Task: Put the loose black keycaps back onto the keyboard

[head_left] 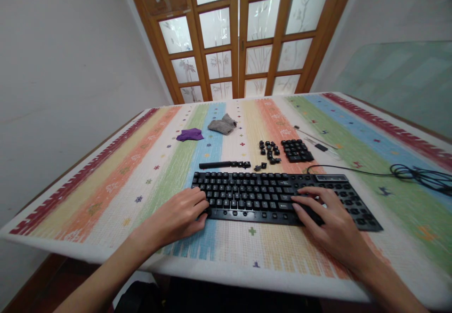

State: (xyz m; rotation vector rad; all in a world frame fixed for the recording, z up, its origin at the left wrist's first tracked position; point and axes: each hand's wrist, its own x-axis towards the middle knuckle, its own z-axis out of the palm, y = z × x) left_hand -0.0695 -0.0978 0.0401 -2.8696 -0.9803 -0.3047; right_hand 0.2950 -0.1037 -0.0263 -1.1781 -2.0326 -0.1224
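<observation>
A black keyboard [247, 195] lies in front of me on the striped tablecloth. Its bottom row and right-hand section show bare key sockets, while most of the main block has keycaps. My left hand [189, 209] is curled around the keyboard's left end, holding it. Over the right side of the main block is my right hand [326, 214], its fingers apart and fingertips touching the keys near the right edge. Whether anything small sits under those fingertips is hidden. Behind the keyboard are a space bar [214, 165], loose keycaps [270, 153] and a neat block of keycaps [295, 150].
A purple cloth [189, 135] and a grey cloth [223, 124] lie farther back. To the right are a thin stick-like tool [314, 136], a small black-ended item [321, 147] and a coiled cable [420, 174]. Wood-framed glass doors [238, 35] stand beyond the table.
</observation>
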